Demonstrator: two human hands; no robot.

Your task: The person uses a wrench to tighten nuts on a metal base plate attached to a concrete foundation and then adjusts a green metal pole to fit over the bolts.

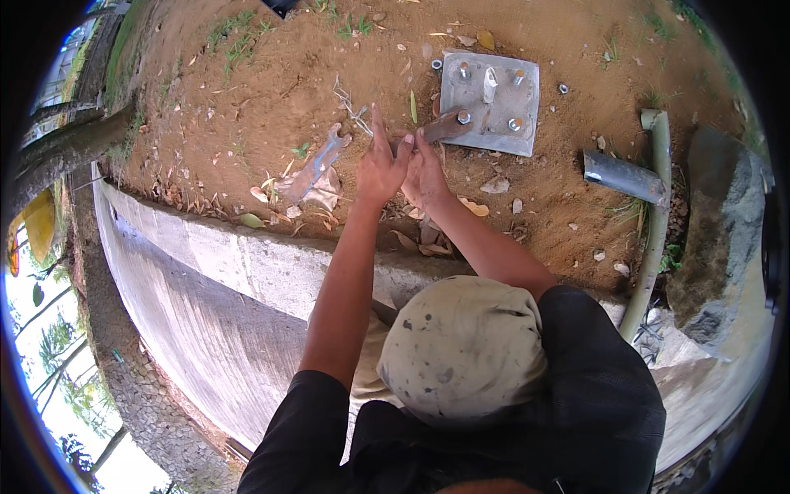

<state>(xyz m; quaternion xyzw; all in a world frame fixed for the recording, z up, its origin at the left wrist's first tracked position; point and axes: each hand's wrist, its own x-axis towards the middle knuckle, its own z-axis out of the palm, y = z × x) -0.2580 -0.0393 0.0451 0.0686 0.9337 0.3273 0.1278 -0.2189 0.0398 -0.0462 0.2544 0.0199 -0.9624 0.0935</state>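
Soil is forming the work surface outdoors, brown and loose, with dry leaves, pebbles and grass tufts scattering over it. Square metal plate is lying on it, with four bolts standing near its corners. Wrench is reaching from the hands onto the plate's near-left bolt. Right hand is bending at the handle, thumb along it; left hand is meeting it, index finger pointing forward. Fingers are partly hiding the handle; cannot tell how tightly either hand is gripping.

Open-ended tool is lying left of the hands, bent wire near it. Loose nut is sitting right of the plate. Farther right, grey tube is touching a long pale pipe. Concrete edge is bordering the soil nearer the body; tree trunk is showing at far left.
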